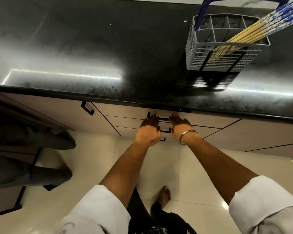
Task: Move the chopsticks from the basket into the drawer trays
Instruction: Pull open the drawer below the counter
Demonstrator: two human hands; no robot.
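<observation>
A grey plastic cutlery basket (201, 53) with a blue handle stands on the black counter at the upper right. Several yellow chopsticks (254, 30) with blue-and-white patterned ends lean out of it to the right. Below the counter's front edge, my left hand (150, 130) and my right hand (181, 126) are side by side at the top drawer front (125, 119), fingers stretched toward its black handle (164, 118). The drawer looks closed; its trays are hidden. Neither hand holds chopsticks.
The black glossy counter (91, 56) spans the view. More drawer fronts with black handles lie below the top one. Another person's legs in grey trousers (32, 157) stand at the left. My bare foot (164, 195) is on the pale tiled floor.
</observation>
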